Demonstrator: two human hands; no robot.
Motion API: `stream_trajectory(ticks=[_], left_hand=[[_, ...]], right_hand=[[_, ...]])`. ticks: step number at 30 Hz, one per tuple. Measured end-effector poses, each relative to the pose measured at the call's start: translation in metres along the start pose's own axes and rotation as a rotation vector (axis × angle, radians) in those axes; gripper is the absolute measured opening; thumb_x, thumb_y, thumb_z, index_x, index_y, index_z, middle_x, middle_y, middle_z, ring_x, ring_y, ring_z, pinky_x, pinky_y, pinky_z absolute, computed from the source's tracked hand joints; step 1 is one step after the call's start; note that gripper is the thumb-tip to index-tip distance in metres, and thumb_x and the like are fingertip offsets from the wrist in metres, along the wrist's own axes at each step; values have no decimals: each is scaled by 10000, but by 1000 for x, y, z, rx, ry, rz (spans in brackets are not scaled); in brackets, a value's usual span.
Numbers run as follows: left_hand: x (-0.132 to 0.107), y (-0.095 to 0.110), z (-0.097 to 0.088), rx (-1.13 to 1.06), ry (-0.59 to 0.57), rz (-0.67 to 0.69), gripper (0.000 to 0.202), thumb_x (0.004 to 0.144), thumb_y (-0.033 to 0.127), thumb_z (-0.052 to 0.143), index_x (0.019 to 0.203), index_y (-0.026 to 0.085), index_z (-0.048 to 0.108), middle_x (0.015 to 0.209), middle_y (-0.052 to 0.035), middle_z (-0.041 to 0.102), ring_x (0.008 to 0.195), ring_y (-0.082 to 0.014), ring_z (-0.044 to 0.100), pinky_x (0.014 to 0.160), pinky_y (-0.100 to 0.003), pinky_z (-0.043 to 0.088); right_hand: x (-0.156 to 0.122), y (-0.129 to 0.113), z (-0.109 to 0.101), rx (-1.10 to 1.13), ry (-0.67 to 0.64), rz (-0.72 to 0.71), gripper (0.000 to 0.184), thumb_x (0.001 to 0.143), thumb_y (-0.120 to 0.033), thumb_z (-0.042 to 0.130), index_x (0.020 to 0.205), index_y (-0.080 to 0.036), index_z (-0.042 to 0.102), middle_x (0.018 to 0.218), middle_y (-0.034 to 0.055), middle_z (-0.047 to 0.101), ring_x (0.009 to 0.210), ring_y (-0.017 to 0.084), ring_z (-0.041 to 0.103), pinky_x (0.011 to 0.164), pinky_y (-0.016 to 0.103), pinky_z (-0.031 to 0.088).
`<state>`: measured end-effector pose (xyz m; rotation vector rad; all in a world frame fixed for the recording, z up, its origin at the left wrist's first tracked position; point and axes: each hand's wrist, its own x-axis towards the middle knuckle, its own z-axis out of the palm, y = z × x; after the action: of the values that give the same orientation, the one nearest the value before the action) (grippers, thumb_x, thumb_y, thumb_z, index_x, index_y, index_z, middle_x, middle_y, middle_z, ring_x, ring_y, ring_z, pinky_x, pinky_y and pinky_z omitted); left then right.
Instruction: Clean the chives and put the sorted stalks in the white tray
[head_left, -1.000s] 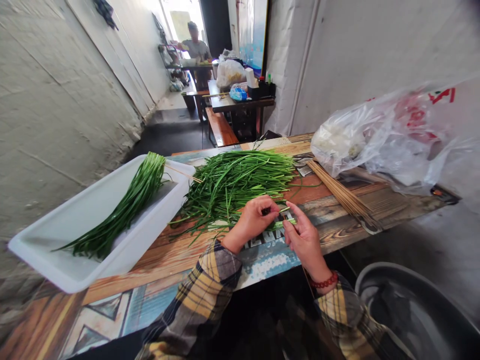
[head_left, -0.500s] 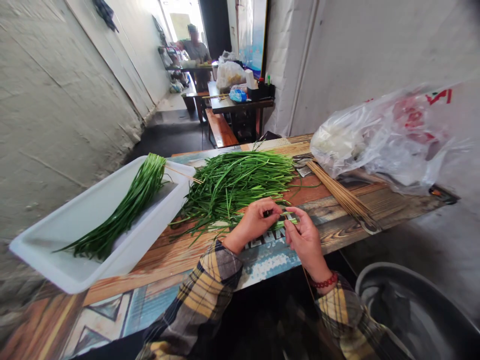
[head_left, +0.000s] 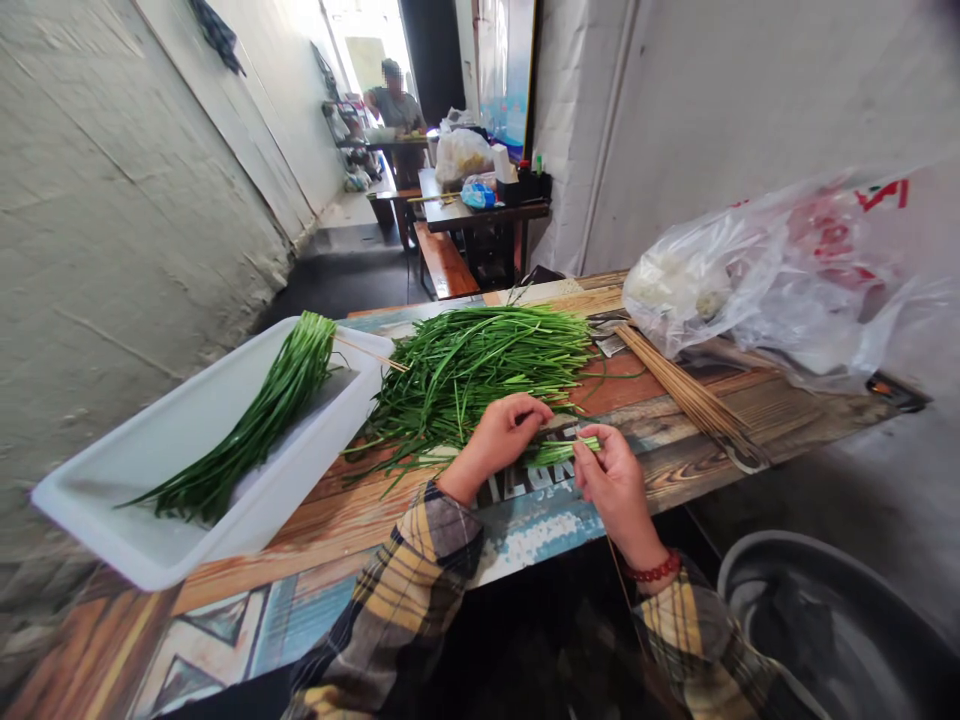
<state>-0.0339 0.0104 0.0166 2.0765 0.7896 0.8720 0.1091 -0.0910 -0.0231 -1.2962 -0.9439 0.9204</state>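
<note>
Table (head_left: 525,525): long top, printed as mixed wooden planks in browns and weathered blue, with pale lettering and a triangle motif at near left.
White tray (head_left: 315,460): rectangular, deep-sided, set at an angle on the left side.
Green stalks (head_left: 480,365): loose heap at the middle, pale ends to the right, beside the tray.
Thin sticks (head_left: 679,390): bundle lying slantwise, right of the heap.
Plastic bag (head_left: 810,290): clear, red-printed, at the far right, near the sticks.
</note>
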Motion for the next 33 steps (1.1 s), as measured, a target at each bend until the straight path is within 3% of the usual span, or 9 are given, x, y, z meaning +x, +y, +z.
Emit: stream_trajectory(ticks=[2,5,12,16,23,27,30,33], left_hand=[[2,-7,-3,58,134,-70,197,836,119,497,842,139,692,808,-43,677,770,-137,613,714,-244,475],[5,-16,-2,169,194,-73,175,819,106,526,856,143,693,827,-47,677,774,-145,612,717,-263,482],[12,-26,9,339,24,93,286,803,63,531,1020,175,679,1028,-67,681,965,-179,599,903,-335,461],[9,-18,0,544,66,71,214,842,111,498,923,171,687,931,-75,658,880,-191,565,824,-334,455],[0,-14,-11,894,-61,19,185,820,133,518,731,169,676,815,-103,602,822,-235,501,705,-358,396],[3,-11,-11,785,1,31,143,803,131,543,724,170,657,830,-86,605,826,-218,506,723,-344,394],[6,-6,-7,515,68,57,75,790,148,580,757,174,642,869,-47,628,840,-183,530,779,-317,405],[6,-3,3,216,17,42,54,798,148,570,774,162,617,786,-8,625,756,-136,548,722,-260,420]], right_hand=[[-1,0,0,-12,-3,-4,295,870,-452,544,1011,-204,470,477,-93,489,346,62,368,355,164,280],[-1,1,-1,-69,-13,-29,292,893,-475,499,999,-203,492,481,-87,485,356,67,386,372,170,302],[-1,-1,-2,-162,-62,-56,306,917,-479,456,1011,-191,500,487,-81,487,363,71,405,388,178,316],[-1,-1,-2,-166,-35,-70,310,913,-486,462,1004,-194,508,481,-83,485,358,74,410,390,182,321],[-1,2,-2,-152,-32,-66,323,902,-497,477,1002,-192,520,483,-77,497,358,77,416,384,183,327],[0,1,-1,-162,-38,-66,318,903,-490,475,1008,-192,515,487,-79,500,358,77,415,384,184,325],[0,1,-1,-174,-41,-61,321,903,-490,468,1008,-190,515,479,-81,494,351,78,408,378,187,316],[-1,-1,-2,-190,-54,-73,316,900,-487,471,997,-191,523,485,-77,494,359,82,419,384,193,322]])
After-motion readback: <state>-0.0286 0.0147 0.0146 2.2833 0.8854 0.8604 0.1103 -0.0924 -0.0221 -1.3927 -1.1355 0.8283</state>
